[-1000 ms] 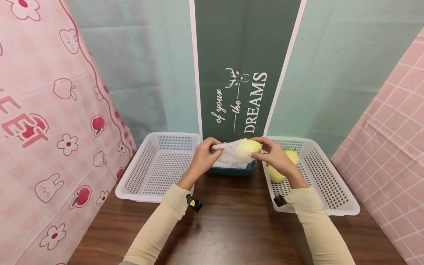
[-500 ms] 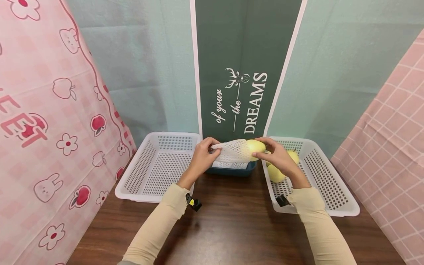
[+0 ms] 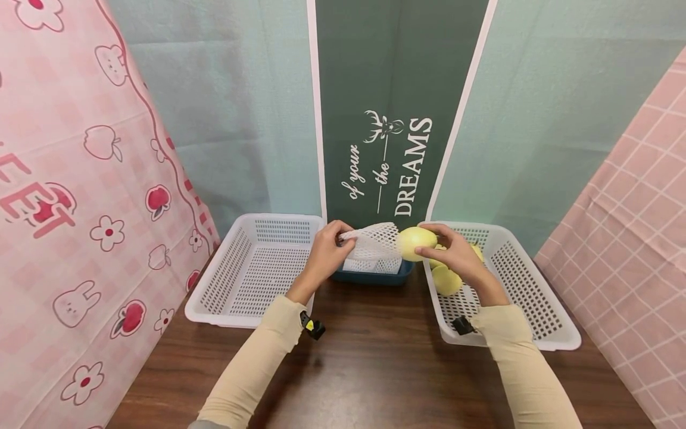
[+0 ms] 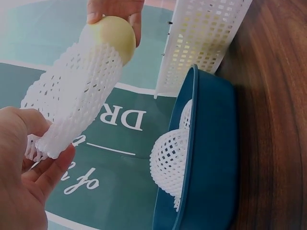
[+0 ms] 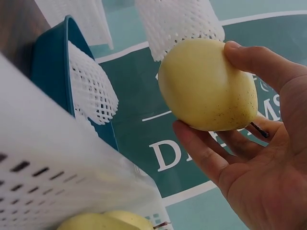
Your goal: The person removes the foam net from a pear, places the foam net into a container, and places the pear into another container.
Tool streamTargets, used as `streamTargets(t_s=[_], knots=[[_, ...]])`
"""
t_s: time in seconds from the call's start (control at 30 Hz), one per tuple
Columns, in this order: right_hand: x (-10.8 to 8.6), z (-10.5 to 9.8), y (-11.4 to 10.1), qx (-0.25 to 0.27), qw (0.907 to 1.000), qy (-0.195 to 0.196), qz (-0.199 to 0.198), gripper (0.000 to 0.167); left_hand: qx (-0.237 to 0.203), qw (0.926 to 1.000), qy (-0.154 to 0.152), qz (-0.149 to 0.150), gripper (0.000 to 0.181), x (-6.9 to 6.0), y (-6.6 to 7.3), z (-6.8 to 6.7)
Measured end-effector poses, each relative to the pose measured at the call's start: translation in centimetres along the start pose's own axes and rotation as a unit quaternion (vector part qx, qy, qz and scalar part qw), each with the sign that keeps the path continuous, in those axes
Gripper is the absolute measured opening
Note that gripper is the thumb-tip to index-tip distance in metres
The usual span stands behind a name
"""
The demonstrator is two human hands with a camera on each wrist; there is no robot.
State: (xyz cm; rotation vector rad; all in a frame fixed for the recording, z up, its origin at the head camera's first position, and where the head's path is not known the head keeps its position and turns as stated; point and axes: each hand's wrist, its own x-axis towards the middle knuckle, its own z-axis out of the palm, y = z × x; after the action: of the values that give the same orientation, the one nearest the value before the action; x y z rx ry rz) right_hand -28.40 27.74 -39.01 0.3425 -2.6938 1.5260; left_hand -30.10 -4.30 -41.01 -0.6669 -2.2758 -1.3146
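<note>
My left hand pinches the gathered end of a white foam fruit net. A yellow pear with a dark stem is held by my right hand between thumb and fingers. In the head view the pear lies at the net's open mouth, almost wholly outside it; the left wrist view has its near end against the mesh. Both hands are above a dark blue bin holding more white foam nets.
At the right stands a white perforated basket with several yellow pears in its left part. A second white basket stands at the left on the brown wooden table. Printed cloths hang behind and at both sides.
The pear has slid rightward out of the foam net along with my right hand, so more of its skin shows. My left hand has stayed nearly still with the net's end.
</note>
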Motion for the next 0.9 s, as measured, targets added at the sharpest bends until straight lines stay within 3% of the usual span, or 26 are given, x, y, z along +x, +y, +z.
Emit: streamTargets(t_s=[0.63,0.9], knots=[[-0.7,-1.9,1.7,-0.024,0.9989,0.014,0.038,0.079,0.014,0.9999,0.003,0.0,0.009,0.5,-0.8,0.4],[-1.0,-2.7,2.3,-0.032,0.9986,0.027,0.032,0.076,0.033,0.9994,0.004,-0.006,0.011,0.7,-0.9,0.8]])
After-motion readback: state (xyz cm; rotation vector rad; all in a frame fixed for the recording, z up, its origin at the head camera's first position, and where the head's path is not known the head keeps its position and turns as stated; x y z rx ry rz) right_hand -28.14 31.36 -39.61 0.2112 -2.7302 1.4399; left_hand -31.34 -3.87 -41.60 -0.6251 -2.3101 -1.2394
